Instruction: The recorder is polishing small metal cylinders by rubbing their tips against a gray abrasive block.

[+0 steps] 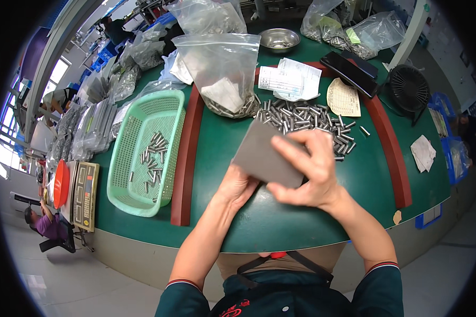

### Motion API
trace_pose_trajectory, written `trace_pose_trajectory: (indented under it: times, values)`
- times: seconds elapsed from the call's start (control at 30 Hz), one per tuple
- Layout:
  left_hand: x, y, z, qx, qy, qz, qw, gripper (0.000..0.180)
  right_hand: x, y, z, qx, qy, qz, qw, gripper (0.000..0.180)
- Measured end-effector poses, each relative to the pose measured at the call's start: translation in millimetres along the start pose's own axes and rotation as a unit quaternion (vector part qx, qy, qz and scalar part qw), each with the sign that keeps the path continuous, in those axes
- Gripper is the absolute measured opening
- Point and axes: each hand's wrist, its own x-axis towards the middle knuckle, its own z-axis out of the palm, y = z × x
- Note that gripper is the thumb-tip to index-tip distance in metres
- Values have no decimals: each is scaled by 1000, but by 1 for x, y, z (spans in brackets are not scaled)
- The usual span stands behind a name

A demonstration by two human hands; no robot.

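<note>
A flat grey rectangular pad (269, 154), its material unclear, is held tilted above the green table in front of me. My left hand (237, 185) grips its lower left part from below, most of the fingers hidden behind it. On the right side, my right hand (313, 171) has its fingers bent over the pad's face and the thumb at its lower edge. Just beyond the pad lies a loose heap of short metal pins (296, 117), partly covered by the pad and my right hand.
Left, a green plastic basket (119, 174) holds several pins beside a red-brown bar (188, 158); another bar (388, 148) borders the right. Behind stand a clear bag (217, 58), a metal bowl (280, 40), papers (291, 79), a phone (349, 74) and a black fan (407, 87).
</note>
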Motion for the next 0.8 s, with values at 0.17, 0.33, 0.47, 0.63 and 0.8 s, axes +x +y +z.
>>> trace_pose_trajectory:
  times: [0.17, 0.33, 0.47, 0.63, 0.8]
  values:
    - [16, -4, -39, -40, -241, 23, 969, 24, 5, 26, 1, -95, 12, 98, 991, 63]
    - [17, -12, -41, -73, -136, 0, 988, 28, -3, 6, 4, -24, 58, 22, 998, 66]
    - [1, -10, -23, -26, -26, -31, 999, 37, -2, -8, 12, -5, -17, -28, 999, 67]
    - [19, -12, -36, -106, -207, -28, 972, 22, -2, 23, 6, -81, 86, 30, 993, 64]
    - [5, -8, -14, -20, -71, 9, 997, 32, 1, 4, 13, -35, 37, -2, 999, 65]
